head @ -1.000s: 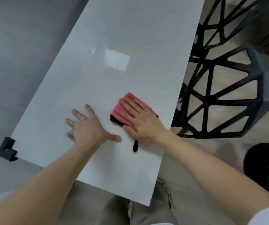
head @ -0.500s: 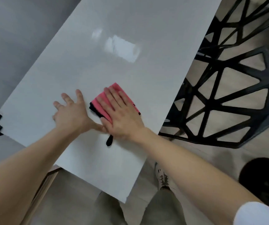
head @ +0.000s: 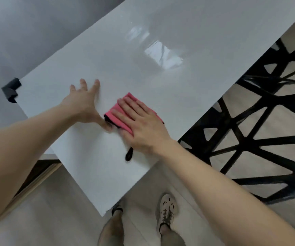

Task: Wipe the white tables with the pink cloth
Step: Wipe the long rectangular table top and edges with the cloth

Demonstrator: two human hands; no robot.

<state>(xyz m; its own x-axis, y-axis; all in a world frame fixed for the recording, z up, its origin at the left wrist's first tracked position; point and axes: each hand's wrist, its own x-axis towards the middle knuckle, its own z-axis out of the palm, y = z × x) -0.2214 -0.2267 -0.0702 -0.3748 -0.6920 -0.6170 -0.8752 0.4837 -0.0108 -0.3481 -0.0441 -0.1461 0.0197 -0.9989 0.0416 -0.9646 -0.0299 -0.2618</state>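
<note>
**Pink cloth pressed flat on white desk**

Seen from above: glossy white desk [head: 161, 71] set diagonally. Right hand [head: 143, 126] laid palm-down on folded pink cloth [head: 118, 116] near the desk's near end, fingers [head: 125, 107] straight and close together, pinning it rather than gripping. Black loop [head: 129, 155] poking out beneath the wrist. Left hand [head: 82, 103] flat on bare desk just beside the cloth, fingers spread wide, thumb touching the cloth's edge. Black lattice chair [head: 249, 125] to the right. Black corner guard [head: 10, 89] at the desk's left corner. Light shoes [head: 167, 208] on the floor below.
</note>
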